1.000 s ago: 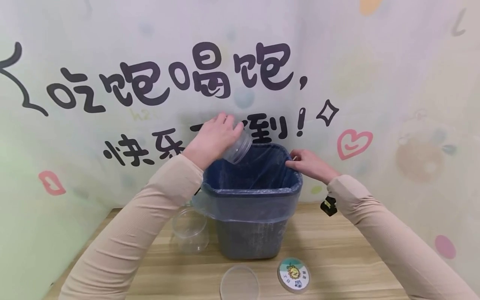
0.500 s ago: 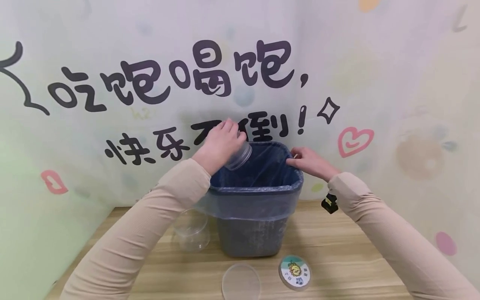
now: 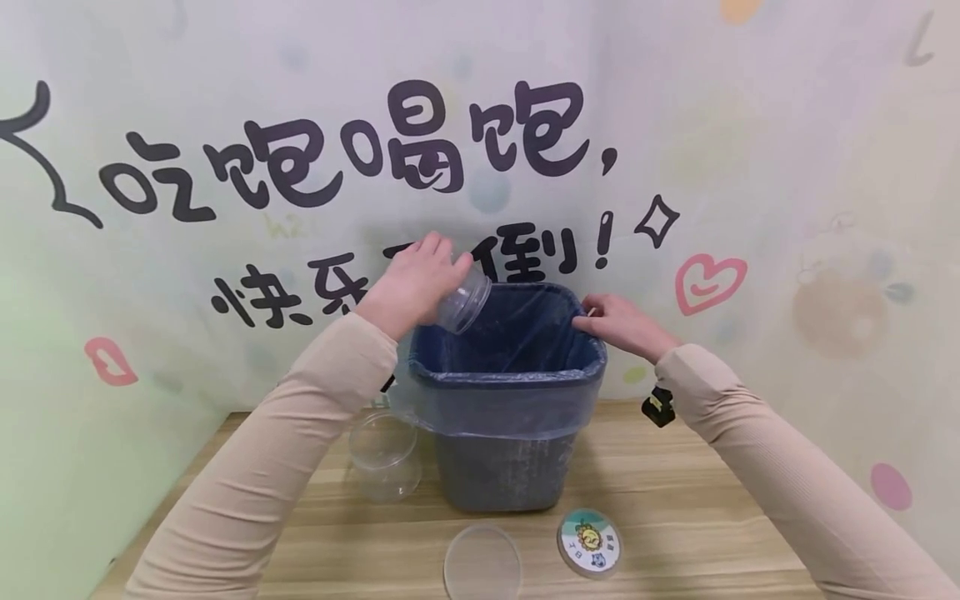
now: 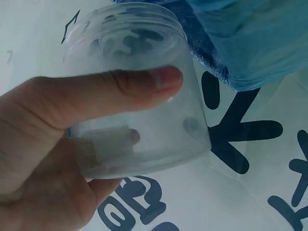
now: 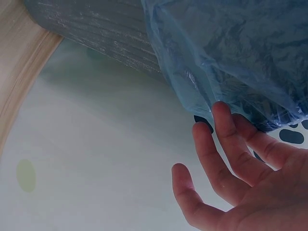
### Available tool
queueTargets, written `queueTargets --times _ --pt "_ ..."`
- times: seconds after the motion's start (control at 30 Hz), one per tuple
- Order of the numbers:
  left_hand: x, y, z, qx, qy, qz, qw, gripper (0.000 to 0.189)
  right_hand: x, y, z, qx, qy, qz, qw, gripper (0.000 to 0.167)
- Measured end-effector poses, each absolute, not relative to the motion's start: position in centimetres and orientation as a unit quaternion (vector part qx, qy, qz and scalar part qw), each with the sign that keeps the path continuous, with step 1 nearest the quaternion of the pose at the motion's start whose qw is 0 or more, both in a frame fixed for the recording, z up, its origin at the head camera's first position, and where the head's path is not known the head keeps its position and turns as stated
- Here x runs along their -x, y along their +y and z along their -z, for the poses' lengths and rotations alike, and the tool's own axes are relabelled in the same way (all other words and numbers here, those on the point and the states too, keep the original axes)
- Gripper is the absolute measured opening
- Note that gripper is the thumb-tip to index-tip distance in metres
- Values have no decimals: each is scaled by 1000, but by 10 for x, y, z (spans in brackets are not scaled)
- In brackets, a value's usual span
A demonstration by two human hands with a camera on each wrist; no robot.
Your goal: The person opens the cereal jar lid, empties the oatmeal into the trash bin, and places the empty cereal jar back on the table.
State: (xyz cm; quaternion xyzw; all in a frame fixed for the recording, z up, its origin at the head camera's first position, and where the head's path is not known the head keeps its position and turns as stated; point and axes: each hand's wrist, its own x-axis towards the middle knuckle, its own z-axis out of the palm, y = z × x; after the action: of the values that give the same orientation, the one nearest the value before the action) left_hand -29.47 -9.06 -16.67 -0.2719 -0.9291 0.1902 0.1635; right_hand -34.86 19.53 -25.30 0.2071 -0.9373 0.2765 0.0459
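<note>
My left hand (image 3: pixel 416 279) grips a clear plastic jar (image 3: pixel 467 302), tilted with its open mouth down toward the trash bin, over its left rim. In the left wrist view the thumb lies across the see-through jar (image 4: pixel 159 130), the other fingers behind it. The grey trash bin (image 3: pixel 498 479) stands on the table, lined with a translucent blue bag (image 3: pixel 506 412) folded over the rim. On the bin's right rim, my right hand (image 3: pixel 622 325) holds on with thumb and forefinger. Its other fingers are spread outside the bag, as the right wrist view shows.
A second clear jar (image 3: pixel 384 458) stands left of the bin. In front lie a frosted round lid (image 3: pixel 482 562) and a lid with a sunflower print (image 3: pixel 590 542). Close behind the wooden table (image 3: pixel 675 483) hangs a printed wall covering (image 3: pixel 787 167).
My left hand dipped slightly toward the bin with the jar, then drew back left and up. The right hand stays at the rim.
</note>
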Motion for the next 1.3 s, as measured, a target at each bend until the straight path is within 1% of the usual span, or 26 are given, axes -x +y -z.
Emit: queueTargets --times 0.2,0.4,0.6,0.8,1.07,1.2,1.3 --pt "296 -101 163 249 -954 -116 119 67 348 195 253 -203 -940 -270 43 32" --pt "293 -108 158 249 -959 -66 116 77 347 195 253 -203 -940 -271 41 32" --pt "292 -118 158 273 -956 1 107 84 346 195 253 -206 -938 -276 41 33" --pt "290 -138 165 309 -940 94 112 83 347 195 255 -204 -938 -275 43 34" --pt "281 -158 185 342 -909 198 136 85 349 194 255 -205 -936 -284 46 33" --pt "276 -164 194 344 -896 244 135 88 349 196 256 -202 -934 -291 46 30" --pt "272 -169 199 343 -888 268 146 90 349 197 256 -201 -934 -293 46 29"
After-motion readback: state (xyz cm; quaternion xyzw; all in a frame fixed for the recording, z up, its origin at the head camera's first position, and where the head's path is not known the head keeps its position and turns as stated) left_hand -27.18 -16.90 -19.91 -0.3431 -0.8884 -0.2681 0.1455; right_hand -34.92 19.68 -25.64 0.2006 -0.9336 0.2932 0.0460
